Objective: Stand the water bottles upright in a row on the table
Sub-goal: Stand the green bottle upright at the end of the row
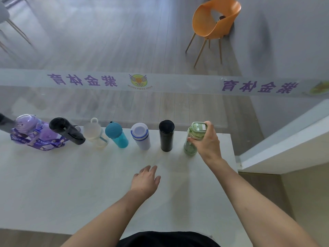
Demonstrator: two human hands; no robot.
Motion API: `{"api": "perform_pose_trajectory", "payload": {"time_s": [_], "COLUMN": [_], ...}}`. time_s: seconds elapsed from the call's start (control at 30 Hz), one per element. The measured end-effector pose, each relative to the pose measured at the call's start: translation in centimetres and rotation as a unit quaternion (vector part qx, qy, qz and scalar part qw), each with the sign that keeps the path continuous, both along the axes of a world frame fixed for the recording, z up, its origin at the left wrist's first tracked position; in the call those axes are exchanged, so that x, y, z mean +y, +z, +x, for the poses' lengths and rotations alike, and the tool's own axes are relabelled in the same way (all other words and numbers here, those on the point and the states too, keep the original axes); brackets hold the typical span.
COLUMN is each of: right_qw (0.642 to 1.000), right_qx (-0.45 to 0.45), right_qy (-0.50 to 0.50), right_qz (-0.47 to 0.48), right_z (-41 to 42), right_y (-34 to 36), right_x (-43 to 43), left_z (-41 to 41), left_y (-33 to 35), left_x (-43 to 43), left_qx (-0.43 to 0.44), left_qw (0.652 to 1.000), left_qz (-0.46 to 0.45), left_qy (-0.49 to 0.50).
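— White tabletop (89, 184) pushed up against a glass wall, orange chair (214, 20) on the far side. Seven bottles stand along the back edge: purple bottle (30, 130), a tall black flask (66, 131), a clear bottle (95, 134), a teal bottle (116, 135), a white bottle with blue bands (141, 139), a slim black flask (166, 136), and the green bottle (193, 139) at the right end. What worries you?

— The green one. It sits near the tabletop's right edge, and it looks barely set down. If the right hand (206, 141) lets go while it leans, or drags it on release, I'd expect it to tip toward the slim black flask just beside it and maybe start a chain down the row.

— How is that hand holding it?

— Fingers curled round the lid and upper body, thumb across the front. A closed grasp from the side.

— And the left hand (146, 180)?

— Empty, fingers loosely spread, palm down over bare tabletop in front of the row. Whether it touches the surface, I can't tell.
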State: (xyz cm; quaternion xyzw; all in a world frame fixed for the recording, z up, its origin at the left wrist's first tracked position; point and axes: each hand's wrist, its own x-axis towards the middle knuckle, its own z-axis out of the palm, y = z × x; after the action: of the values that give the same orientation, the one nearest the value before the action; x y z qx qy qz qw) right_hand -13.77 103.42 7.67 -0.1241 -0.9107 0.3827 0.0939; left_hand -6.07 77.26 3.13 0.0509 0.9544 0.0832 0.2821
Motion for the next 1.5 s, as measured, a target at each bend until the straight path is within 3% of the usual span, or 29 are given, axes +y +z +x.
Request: {"api": "perform_pose_trajectory", "payload": {"time_s": [0.7, 0.93, 1.5], "right_qw": [1.000, 0.999, 1.000], "right_qx": [0.002, 0.009, -0.006], "right_qy": [0.002, -0.042, 0.007], "right_qz": [0.012, -0.016, -0.008], "right_z": [0.2, 0.4, 0.1], "right_y": [-0.5, -0.5, -0.5], "right_x": [0.4, 0.1, 0.4], "left_z": [0.4, 0.8, 1.6], "left_y": [-0.1, -0.1, -0.2], "left_x": [0.0, -0.4, -0.7], "left_qx": [-0.005, -0.011, -0.018], "left_qw": [1.000, 1.000, 1.000], "left_qz": [0.004, 0.001, -0.005], "left_qy": [0.007, 0.013, 0.013]}}
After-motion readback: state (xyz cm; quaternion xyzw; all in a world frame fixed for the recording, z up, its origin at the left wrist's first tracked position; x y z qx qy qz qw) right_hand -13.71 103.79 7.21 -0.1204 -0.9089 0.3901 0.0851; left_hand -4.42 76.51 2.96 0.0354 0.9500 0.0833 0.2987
